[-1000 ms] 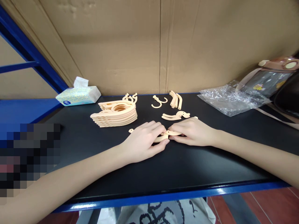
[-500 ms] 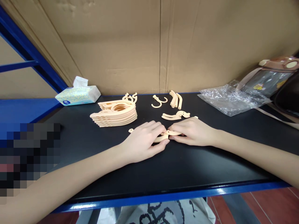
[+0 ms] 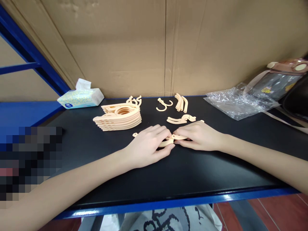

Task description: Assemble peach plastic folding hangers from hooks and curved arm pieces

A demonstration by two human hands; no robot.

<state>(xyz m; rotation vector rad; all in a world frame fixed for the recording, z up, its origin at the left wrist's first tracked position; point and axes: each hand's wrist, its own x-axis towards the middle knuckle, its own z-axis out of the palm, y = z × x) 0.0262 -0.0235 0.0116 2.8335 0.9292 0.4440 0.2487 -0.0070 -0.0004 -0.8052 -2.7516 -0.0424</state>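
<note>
Low over the black tabletop (image 3: 154,179), my left hand (image 3: 150,142) is closed around a cream plastic hanger arm (image 3: 166,143). A rounded end with a hole pokes out on its far left side. My right hand (image 3: 199,136) grips another curved hanger arm (image 3: 180,137), whose tip shows beyond the knuckles. The two arms meet end to end between my fingertips; whether they are locked together I cannot tell. Just behind my right hand lie more loose hanger pieces (image 3: 176,120). Most of both held arms is hidden under my hands.
A stack of folded cream hangers (image 3: 117,123) stands at left, with hooks (image 3: 134,101) behind it. Other hooks (image 3: 165,104) and curved arms (image 3: 181,103) lie at the back. A tissue pack (image 3: 81,98), clear plastic bag (image 3: 240,101) and bottle (image 3: 276,81) sit near the cardboard wall.
</note>
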